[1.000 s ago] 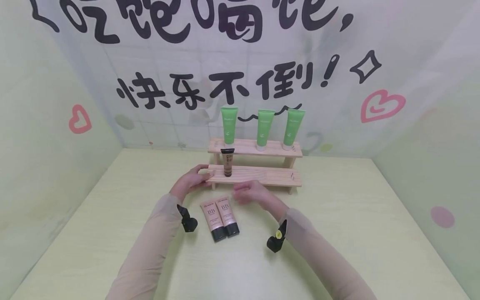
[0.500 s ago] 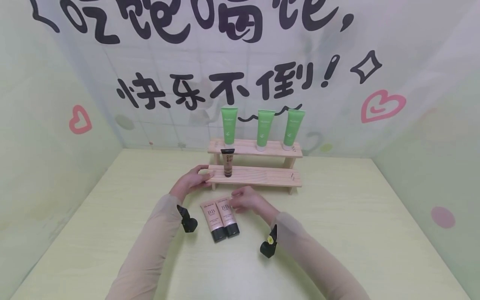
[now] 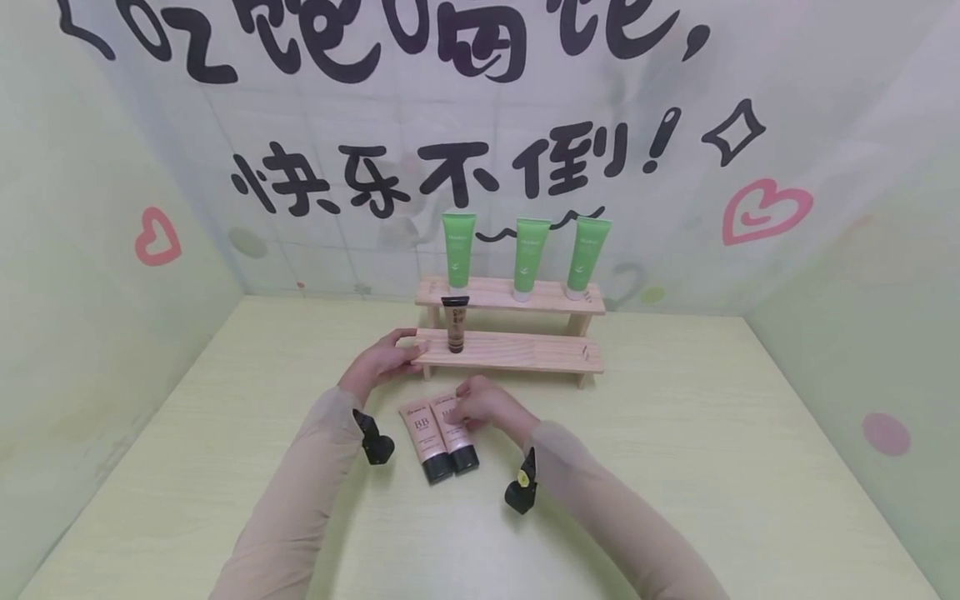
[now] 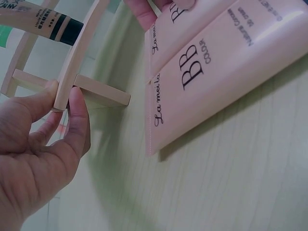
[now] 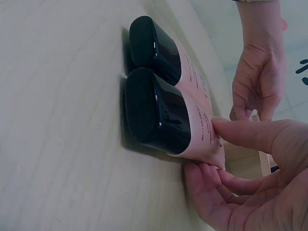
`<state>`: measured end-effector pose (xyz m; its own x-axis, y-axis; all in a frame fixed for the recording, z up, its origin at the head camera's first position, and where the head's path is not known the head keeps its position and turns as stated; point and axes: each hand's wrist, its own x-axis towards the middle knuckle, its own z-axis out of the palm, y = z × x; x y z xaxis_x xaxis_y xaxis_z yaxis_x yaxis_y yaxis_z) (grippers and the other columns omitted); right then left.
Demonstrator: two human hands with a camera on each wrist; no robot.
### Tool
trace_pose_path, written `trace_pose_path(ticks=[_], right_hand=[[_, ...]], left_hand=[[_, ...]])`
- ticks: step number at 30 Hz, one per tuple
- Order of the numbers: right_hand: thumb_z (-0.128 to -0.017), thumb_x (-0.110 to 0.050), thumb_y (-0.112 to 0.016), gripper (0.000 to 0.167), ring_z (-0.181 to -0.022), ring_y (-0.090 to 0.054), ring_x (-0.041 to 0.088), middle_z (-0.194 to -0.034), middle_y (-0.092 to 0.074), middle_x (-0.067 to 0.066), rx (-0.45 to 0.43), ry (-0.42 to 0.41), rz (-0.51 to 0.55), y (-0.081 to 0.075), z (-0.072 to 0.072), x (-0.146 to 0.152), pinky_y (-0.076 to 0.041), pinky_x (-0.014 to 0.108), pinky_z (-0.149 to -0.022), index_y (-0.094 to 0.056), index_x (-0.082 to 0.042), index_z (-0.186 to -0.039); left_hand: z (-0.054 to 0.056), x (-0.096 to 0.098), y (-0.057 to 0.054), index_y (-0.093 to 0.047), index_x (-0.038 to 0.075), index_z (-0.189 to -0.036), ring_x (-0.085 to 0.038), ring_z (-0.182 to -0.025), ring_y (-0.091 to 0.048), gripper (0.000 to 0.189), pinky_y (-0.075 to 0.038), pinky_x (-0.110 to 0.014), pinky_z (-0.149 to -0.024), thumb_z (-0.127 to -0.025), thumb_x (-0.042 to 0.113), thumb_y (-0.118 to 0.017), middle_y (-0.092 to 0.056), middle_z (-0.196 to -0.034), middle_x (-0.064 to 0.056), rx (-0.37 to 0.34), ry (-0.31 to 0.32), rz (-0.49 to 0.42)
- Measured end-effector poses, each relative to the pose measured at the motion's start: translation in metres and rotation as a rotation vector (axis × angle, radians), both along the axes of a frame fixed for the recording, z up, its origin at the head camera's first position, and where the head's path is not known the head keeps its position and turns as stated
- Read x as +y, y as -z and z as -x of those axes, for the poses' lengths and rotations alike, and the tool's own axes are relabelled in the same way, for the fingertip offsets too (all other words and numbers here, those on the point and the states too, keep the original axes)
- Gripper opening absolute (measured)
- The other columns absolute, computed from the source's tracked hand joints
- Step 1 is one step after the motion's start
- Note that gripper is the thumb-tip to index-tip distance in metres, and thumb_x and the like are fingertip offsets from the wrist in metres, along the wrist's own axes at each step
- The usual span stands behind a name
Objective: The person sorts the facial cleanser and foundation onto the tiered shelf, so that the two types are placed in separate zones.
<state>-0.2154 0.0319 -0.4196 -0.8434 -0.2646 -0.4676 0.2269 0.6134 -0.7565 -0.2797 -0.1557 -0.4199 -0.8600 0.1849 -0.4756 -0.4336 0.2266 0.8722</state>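
Two pink BB cream tubes with black caps lie side by side on the table, caps toward me: the left tube (image 3: pixel 425 433) and the right tube (image 3: pixel 457 442). My right hand (image 3: pixel 487 404) pinches the right tube, thumb (image 5: pixel 240 132) on its top face and fingers (image 5: pixel 204 185) at its side edge. My left hand (image 3: pixel 386 358) grips the left end of the lower board of a two-tier wooden display rack (image 3: pixel 525 352); in the left wrist view its thumb and fingers close around the board end (image 4: pixel 65 91). A small brown tube with a black top (image 3: pixel 455 325) stands upright on that lower board.
Three green tubes, the left one (image 3: pixel 459 250), the middle one (image 3: pixel 530 258) and the right one (image 3: pixel 587 257), stand on the rack's upper board (image 3: pixel 487 293). Behind the rack hangs a printed backdrop (image 3: pixel 337 250), and side walls flank the pale table (image 3: pixel 675 467).
My right hand has come down and left from in front of the rack to the right BB cream tube and taken hold of it. My left hand has stayed on the rack.
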Motion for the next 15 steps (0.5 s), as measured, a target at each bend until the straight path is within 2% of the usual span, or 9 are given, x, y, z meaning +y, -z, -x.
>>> trace_pose_path(ticks=[5,11,13,15], right_hand=[[-0.070,-0.008,-0.074,0.049,-0.086,-0.060,0.025,-0.104,-0.058,0.016,-0.007,-0.015,-0.025,-0.0018,0.0016,-0.0046,-0.055,0.033,-0.073,-0.051,0.005,-0.112],[-0.070,-0.005,-0.071,0.027,-0.064,-0.052,0.015,-0.079,-0.057,0.006,-0.015,-0.030,-0.036,-0.0012,0.0046,-0.0066,-0.046,0.022,-0.054,-0.058,0.003,-0.093],[-0.070,-0.004,-0.071,0.028,-0.062,-0.052,0.014,-0.078,-0.057,0.006,-0.017,-0.020,-0.020,0.0002,0.0052,-0.0061,-0.046,0.021,-0.052,-0.058,0.003,-0.094],[-0.071,-0.004,-0.071,0.037,-0.067,-0.057,0.016,-0.085,-0.060,0.010,-0.021,0.002,0.001,0.0006,0.0051,-0.0052,-0.050,0.024,-0.055,-0.056,0.004,-0.103]], left_hand=[[0.0005,-0.0011,-0.0011,-0.016,0.015,-0.146,-0.005,-0.069,-0.055,0.061,-0.051,-0.017,-0.070,-0.095,0.020,-0.048,-0.049,-0.105,-0.011,-0.001,0.000,-0.001],[-0.0006,0.0006,-0.0024,-0.017,0.015,-0.146,-0.005,-0.069,-0.055,0.060,-0.050,-0.016,-0.069,-0.095,0.020,-0.048,-0.050,-0.104,-0.010,0.004,0.005,0.007],[-0.0005,0.0005,-0.0020,-0.018,0.016,-0.146,-0.005,-0.068,-0.055,0.059,-0.051,-0.017,-0.069,-0.095,0.020,-0.049,-0.050,-0.104,-0.010,0.000,-0.001,0.011],[-0.0003,0.0001,-0.0013,-0.018,0.016,-0.146,-0.005,-0.068,-0.056,0.059,-0.051,-0.017,-0.069,-0.095,0.021,-0.048,-0.051,-0.103,-0.010,0.000,-0.002,0.014]])
